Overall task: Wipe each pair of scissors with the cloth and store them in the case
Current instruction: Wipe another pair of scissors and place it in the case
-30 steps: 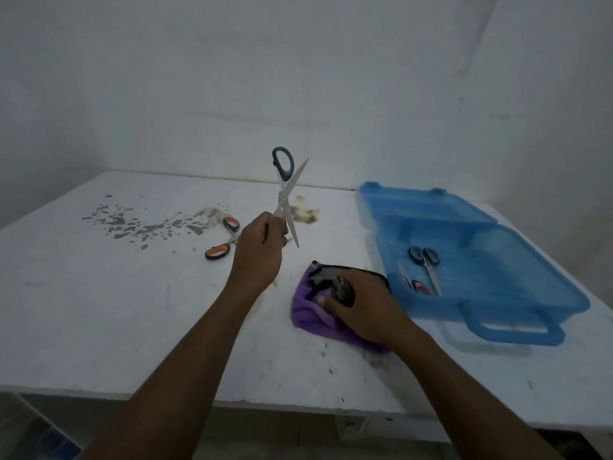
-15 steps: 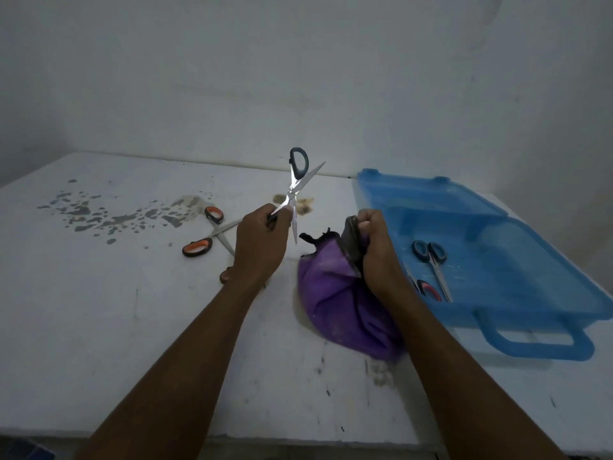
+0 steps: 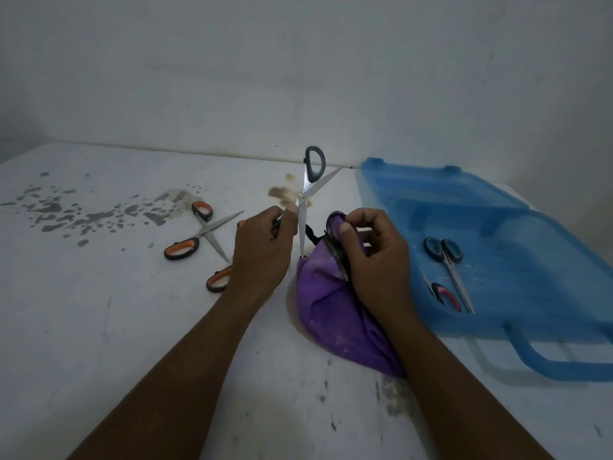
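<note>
While right fingers (image 3: 346, 232) pinch the cloth (image 3: 331, 305), scissors (image 3: 304, 198) stand upright in left fingers (image 3: 284, 216).

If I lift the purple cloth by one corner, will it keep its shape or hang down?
Probably floppy: the cloth sags in folds below the right hand that pinches its top. Likely light, since a finger pinch alone raises it.

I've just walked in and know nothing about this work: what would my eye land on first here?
First, the left hand holding grey-handled scissors upright with the blades open, mid-table, while the right hand bunches a purple cloth beside them. To the right, an open blue case holds two pairs of scissors. Orange-handled scissors lie on the stained table at left.
</note>
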